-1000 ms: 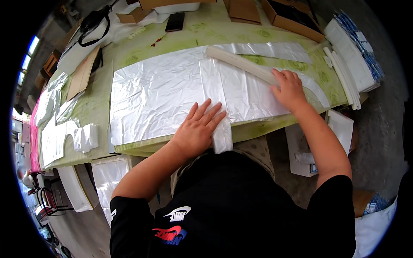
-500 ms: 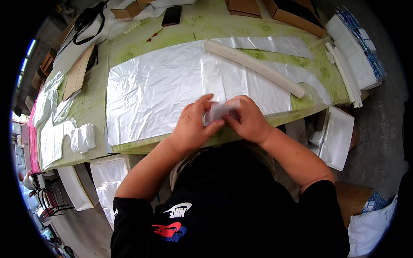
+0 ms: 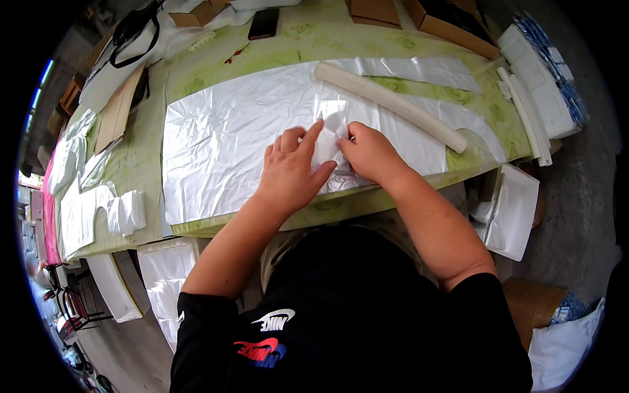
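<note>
A small folded piece of white plastic film (image 3: 334, 112) lies on the large white plastic sheet (image 3: 223, 144) near the table's front edge. My left hand (image 3: 288, 167) rests over its left side with the fingers spread, the index fingertip on the film. At its right edge, my right hand (image 3: 372, 154) has thumb and fingers closed, pinching the film. Part of the folded piece is covered by my hands. Beyond them a long cream-coloured tube (image 3: 393, 107) lies slantwise across the sheet.
Folded white plastic pieces (image 3: 126, 213) lie at the table's left side, below a cardboard piece (image 3: 121, 111). A dark phone (image 3: 263, 23) and cardboard boxes (image 3: 452, 29) are at the back. White rolls (image 3: 527, 118) lie along the right edge. A white bin (image 3: 514, 213) stands below right.
The film was held up between both hands; now it lies flat on the sheet. Both hands have moved slightly forward, and my left fingers have spread over it.
</note>
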### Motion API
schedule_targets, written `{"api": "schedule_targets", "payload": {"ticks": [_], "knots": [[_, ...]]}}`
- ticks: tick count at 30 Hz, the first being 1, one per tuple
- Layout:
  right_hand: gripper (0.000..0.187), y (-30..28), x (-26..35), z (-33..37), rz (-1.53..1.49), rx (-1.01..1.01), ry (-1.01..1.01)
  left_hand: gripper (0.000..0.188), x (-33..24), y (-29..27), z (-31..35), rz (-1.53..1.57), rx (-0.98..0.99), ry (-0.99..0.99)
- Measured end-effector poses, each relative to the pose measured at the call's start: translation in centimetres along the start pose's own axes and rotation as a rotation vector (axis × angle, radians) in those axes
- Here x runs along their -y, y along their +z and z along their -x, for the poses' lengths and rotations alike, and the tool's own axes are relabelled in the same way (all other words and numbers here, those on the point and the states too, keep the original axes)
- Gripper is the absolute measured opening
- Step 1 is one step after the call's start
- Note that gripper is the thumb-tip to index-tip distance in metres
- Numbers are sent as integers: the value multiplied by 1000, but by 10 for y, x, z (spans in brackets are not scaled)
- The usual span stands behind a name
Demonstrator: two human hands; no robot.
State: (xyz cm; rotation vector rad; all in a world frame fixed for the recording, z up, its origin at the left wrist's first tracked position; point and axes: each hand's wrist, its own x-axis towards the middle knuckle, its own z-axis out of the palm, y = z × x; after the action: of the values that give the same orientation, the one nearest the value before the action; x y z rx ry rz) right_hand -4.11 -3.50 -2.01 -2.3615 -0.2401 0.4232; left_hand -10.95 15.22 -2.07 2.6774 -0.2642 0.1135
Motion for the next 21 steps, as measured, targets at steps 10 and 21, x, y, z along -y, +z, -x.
{"api": "schedule_targets", "payload": {"ticks": [10, 21], "knots": [[45, 2, -2, 44, -179, 13, 42, 85, 10, 19, -11, -157, 150, 270], [37, -5, -48, 100, 183, -309, -700, 77, -7, 2, 25, -162, 263, 522]]}}
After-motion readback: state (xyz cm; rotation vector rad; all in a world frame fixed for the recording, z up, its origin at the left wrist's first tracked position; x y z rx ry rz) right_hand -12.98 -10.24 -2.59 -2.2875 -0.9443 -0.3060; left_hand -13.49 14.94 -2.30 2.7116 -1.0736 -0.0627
